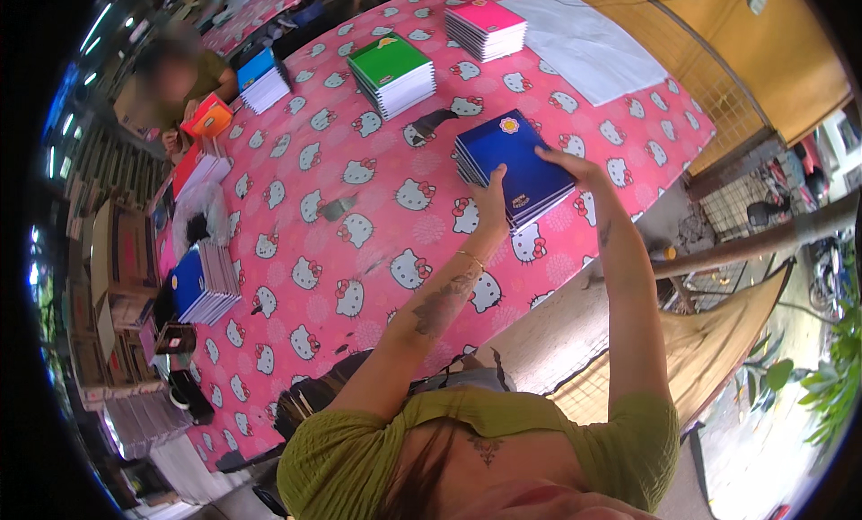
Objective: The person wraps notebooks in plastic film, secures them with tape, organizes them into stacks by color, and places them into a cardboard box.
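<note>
Near the right edge of the worktop (377, 251), which is covered by a pink cartoon-cat cloth, I see both hands on a stack of dark blue notebooks (512, 165). My left hand (491, 192) presses flat against the near left side of the stack, fingers stretched out and thumb up, its grip spread wide rather than closed. My right hand (575, 168) lies on the right edge of the top cover, fingers extended along it, palm down, likewise opened out and only touching, not clasping. The stack rests on the cloth between the two hands.

Farther across the worktop stand a stack of green notebooks (392, 71) and, beyond it toward the far edge, a stack of pink notebooks (487, 26), beside a white sheet (588, 44). Along the left edge lie a blue-and-white stack (202, 285) and a red stack (199, 168). At the far left corner another person holds an orange notebook (209, 118).
</note>
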Motion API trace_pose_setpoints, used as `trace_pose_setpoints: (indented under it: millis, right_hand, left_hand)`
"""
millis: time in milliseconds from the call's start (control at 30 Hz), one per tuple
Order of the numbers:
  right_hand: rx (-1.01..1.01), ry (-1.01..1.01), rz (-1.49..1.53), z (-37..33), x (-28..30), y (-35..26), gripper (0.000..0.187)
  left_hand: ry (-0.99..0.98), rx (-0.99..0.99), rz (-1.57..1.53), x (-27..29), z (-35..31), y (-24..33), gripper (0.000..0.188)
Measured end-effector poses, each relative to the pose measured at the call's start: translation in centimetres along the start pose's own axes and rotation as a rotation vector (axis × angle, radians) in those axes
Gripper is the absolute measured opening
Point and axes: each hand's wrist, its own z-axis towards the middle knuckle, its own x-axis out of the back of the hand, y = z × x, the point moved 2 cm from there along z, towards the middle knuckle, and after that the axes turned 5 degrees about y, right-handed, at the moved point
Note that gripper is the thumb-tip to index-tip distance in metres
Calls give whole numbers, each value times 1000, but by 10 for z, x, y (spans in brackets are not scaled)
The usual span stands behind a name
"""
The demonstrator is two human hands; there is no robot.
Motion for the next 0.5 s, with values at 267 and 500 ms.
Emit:
trace_pose_setpoints:
  millis: [267,500]
  right_hand:
    - [75,-31,0,5,-2,-8,91]
    - [683,694,-222,-39,22,18,58]
  left_hand:
    - [46,-76,159,14,-3,1,70]
    - [279,-759,897,171,-11,156,76]
